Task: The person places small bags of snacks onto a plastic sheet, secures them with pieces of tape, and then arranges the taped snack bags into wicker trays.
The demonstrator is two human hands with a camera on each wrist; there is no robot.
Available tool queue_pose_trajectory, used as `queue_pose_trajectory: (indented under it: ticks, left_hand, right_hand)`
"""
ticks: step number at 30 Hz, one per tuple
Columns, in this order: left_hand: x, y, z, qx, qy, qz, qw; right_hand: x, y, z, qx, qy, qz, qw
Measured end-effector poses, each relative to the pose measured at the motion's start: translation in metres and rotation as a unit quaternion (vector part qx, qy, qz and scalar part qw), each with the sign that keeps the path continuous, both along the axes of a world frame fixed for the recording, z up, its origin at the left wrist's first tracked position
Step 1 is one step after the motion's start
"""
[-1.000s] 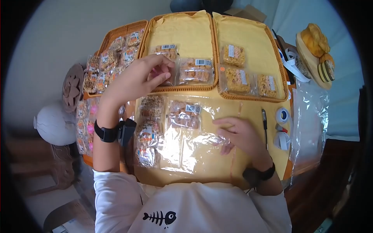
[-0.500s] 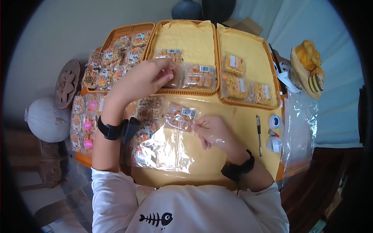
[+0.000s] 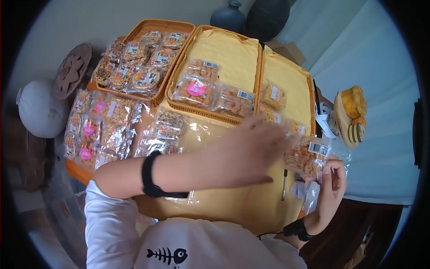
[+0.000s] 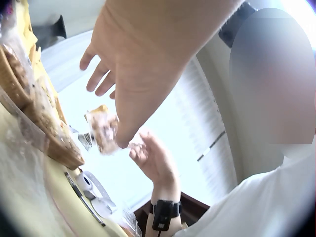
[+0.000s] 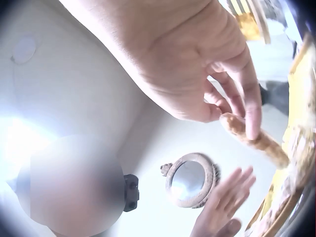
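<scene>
My right hand (image 3: 331, 184) pinches the edge of a clear snack packet (image 3: 308, 154) with brown pieces and a barcode label, raised at the right of the table. The right wrist view shows that packet (image 5: 256, 140) edge-on between thumb and fingers. Fingers extended and blurred, my left hand (image 3: 251, 150) reaches across toward the packet. The left wrist view has its fingers spread, with the packet (image 4: 102, 129) beyond them. In the middle basket (image 3: 179, 107) lie three similar packets, one with a round pink label (image 3: 196, 89).
A left basket (image 3: 156, 99) of nut snack packets and a right basket (image 3: 290, 50) flank the middle one. More packets (image 3: 101, 130) lie at the table's left and front. A pen (image 3: 284, 186) and a tape roll (image 3: 298, 189) lie at right. Bread (image 3: 353, 103) sits on a board beyond.
My right hand took hold of the barcode packet on the table and lifted it rightward. My left hand left the middle basket, uncovering the pink-labelled packet, and swung right.
</scene>
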State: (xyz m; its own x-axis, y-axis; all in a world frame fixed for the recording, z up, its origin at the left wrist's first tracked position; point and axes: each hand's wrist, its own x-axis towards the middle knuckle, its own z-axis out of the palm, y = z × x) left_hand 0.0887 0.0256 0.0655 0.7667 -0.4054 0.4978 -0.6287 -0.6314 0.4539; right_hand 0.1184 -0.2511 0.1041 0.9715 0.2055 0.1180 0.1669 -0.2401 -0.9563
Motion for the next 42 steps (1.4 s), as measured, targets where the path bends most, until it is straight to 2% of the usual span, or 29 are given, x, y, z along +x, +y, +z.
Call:
queue_pose_trajectory:
  ticks: [4,6,7,10,12,14,17,19,22,25,26,27,28,30,33,36,37,39,42]
  left_hand:
    - [0.011,-0.029,0.008,-0.021,-0.057,0.024,0.998]
    - [0.015,-0.019,0.016,-0.024,0.038,0.022,0.999]
    - [0.020,-0.010,0.020,-0.025,0.086,0.019,0.996]
    - [0.046,0.051,0.025,0.108,0.007,0.084,0.990]
    - [0.079,0.104,0.017,0.127,0.005,0.067,0.990]
    - [0.110,0.153,-0.004,0.144,-0.001,0.081,0.986]
    - [0.134,0.193,-0.024,0.188,0.122,0.118,0.967]
    - [0.142,0.201,-0.034,0.195,0.208,0.118,0.951]
    - [0.139,0.191,-0.049,0.122,0.286,0.137,0.941]
    - [0.140,0.193,-0.057,0.077,0.272,0.089,0.955]
    - [0.138,0.195,-0.060,0.050,0.280,0.072,0.956]
    - [0.133,0.198,-0.063,0.130,0.159,0.100,0.974]
    - [0.123,0.195,-0.059,0.154,0.082,0.126,0.977]
    - [0.095,0.184,-0.035,0.262,-0.034,0.173,0.949]
    - [0.040,0.160,0.002,0.222,0.055,0.234,0.945]
    - [-0.015,0.139,0.014,0.101,0.115,0.292,0.944]
    - [-0.029,0.136,0.001,0.045,0.119,0.325,0.937]
    - [-0.055,0.132,-0.013,0.072,0.145,0.376,0.912]
    - [-0.081,0.131,-0.042,0.113,0.168,0.427,0.881]
  right_hand:
    - [0.006,0.000,-0.035,0.125,-0.006,0.080,0.989]
    - [0.006,0.007,-0.042,0.146,0.016,0.087,0.985]
    - [0.004,0.022,-0.040,0.172,0.040,0.078,0.981]
    - [0.007,0.034,-0.047,0.209,0.093,0.083,0.970]
    - [0.012,0.027,-0.068,0.219,0.113,0.091,0.965]
    - [0.018,0.022,-0.090,0.214,0.133,0.104,0.962]
    - [0.018,0.021,-0.099,0.178,0.140,0.123,0.966]
    - [0.018,0.024,-0.101,0.157,0.144,0.135,0.968]
    - [0.020,0.018,-0.106,0.123,0.187,0.158,0.962]
    - [0.021,0.011,-0.114,0.053,0.275,0.182,0.943]
    - [0.019,0.013,-0.113,0.021,0.302,0.188,0.934]
    - [0.017,0.015,-0.113,-0.012,0.324,0.197,0.925]
    - [0.016,0.016,-0.115,-0.005,0.329,0.211,0.921]
    - [0.011,0.020,-0.120,0.011,0.335,0.238,0.911]
    - [0.010,0.034,-0.114,0.015,0.365,0.273,0.890]
    - [0.002,0.053,-0.113,0.057,0.421,0.278,0.861]
    - [0.003,0.057,-0.117,0.088,0.443,0.305,0.838]
    - [0.003,0.065,-0.126,0.149,0.485,0.353,0.786]
    - [-0.004,0.069,-0.121,0.177,0.457,0.365,0.792]
